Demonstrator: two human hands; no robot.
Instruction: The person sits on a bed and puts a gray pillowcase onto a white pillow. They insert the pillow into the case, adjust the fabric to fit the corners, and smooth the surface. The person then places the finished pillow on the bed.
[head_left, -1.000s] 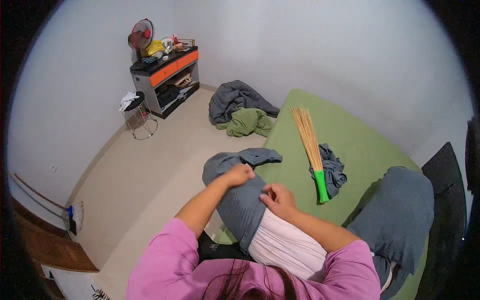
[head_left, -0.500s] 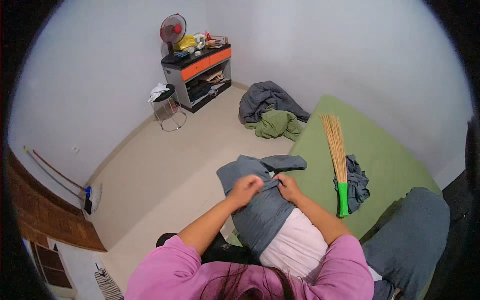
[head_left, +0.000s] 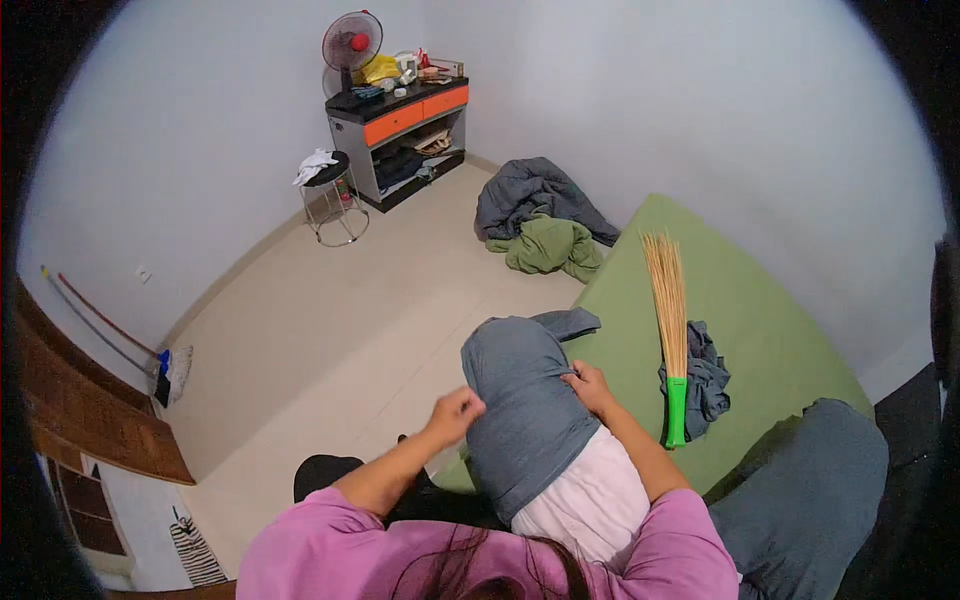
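In front of me a white pillow (head_left: 585, 495) is partly covered by a grey pillowcase (head_left: 525, 410), its near end bare. A loose flap of the grey cloth stretches over the mattress edge. My right hand (head_left: 592, 388) pinches the case along its right side. My left hand (head_left: 457, 415) is curled closed at the case's left edge; whether cloth lies between its fingers is hidden. To the right, a stick broom (head_left: 668, 310) with a green handle rests on the green mattress (head_left: 790, 350), beside a crumpled grey cloth (head_left: 710, 385).
Another grey-covered pillow (head_left: 820, 490) lies at the lower right. Grey and green bedding (head_left: 540, 205) is heaped on the floor beyond the mattress. A small cabinet (head_left: 395, 125) with a fan (head_left: 352, 45) and a stool (head_left: 335, 190) stand along the far wall.
My left hand has moved left and down from above the case to its left edge. The case's far part looks fuller and smoother. My right hand has shifted slightly right and nearer.
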